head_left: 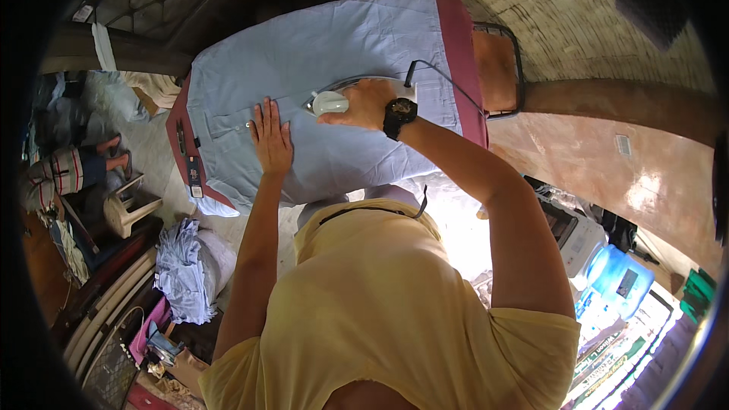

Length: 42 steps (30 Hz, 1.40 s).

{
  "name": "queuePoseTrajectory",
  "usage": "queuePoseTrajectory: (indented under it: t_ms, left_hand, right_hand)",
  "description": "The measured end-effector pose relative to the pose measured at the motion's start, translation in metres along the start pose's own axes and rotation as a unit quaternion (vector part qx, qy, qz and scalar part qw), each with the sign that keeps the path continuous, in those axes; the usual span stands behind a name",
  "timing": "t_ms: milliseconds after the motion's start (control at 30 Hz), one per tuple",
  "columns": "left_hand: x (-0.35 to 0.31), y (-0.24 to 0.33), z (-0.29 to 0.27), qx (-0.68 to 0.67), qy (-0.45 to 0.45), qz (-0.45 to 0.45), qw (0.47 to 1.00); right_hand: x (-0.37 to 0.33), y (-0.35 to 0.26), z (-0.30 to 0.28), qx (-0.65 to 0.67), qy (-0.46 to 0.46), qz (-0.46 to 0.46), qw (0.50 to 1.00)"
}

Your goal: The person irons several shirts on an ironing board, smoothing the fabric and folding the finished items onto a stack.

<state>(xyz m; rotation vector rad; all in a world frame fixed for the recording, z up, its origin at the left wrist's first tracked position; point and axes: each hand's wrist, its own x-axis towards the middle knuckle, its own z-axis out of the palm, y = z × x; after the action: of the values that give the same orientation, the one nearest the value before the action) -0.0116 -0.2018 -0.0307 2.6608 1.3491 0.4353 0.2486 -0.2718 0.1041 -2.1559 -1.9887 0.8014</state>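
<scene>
A light blue garment, which looks like a pair of trousers, lies spread over an ironing board with a dark red cover. Flat on the cloth near its left part rests my left hand, fingers stretched out beside a small buttoned pocket. My right hand is wrapped round the handle of a white iron, whose tip points left. The iron's soleplate is hidden, and it sits on the middle of the garment. From its right end a black cord runs over the board's edge. A dark tag lies at the garment's left end.
Crumpled blue clothes are heaped at the lower left, near a beige plastic stool. Another person's legs show at the far left. A blue water jug stands at the right. A woven wall rises behind the board.
</scene>
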Motion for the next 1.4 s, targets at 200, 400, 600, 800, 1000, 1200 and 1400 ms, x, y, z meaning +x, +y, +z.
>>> queuePoseTrajectory:
  t_ms: [200,400,600,800,1000,1200,1400]
  left_hand:
    - [-0.002,0.005,-0.002,0.006,-0.007,-0.003,1.0]
    - [-0.003,0.004,-0.004,0.001,0.008,-0.006,1.0]
    - [-0.002,-0.001,0.001,-0.015,0.018,0.005,1.0]
    - [-0.007,-0.005,0.0,-0.065,0.044,-0.005,0.997]
    - [-0.029,-0.05,-0.034,-0.077,0.257,-0.17,0.948]
    - [-0.051,-0.131,-0.03,0.038,0.2,-0.323,0.924]
    - [-0.051,-0.169,-0.027,-0.138,0.137,-0.273,0.942]
  right_hand:
    - [-0.05,0.099,-0.016,0.045,0.038,0.083,0.995]
    - [-0.067,0.117,-0.028,-0.035,0.064,0.046,0.996]
    - [-0.042,0.075,-0.022,-0.046,0.022,0.009,0.999]
    - [-0.041,0.045,-0.017,-0.054,-0.018,-0.041,0.998]
    - [-0.054,0.061,-0.03,-0.016,-0.013,0.033,0.999]
    - [-0.013,0.022,-0.034,0.002,0.048,-0.016,0.999]
    - [0.029,-0.033,-0.008,-0.024,0.01,-0.017,1.0]
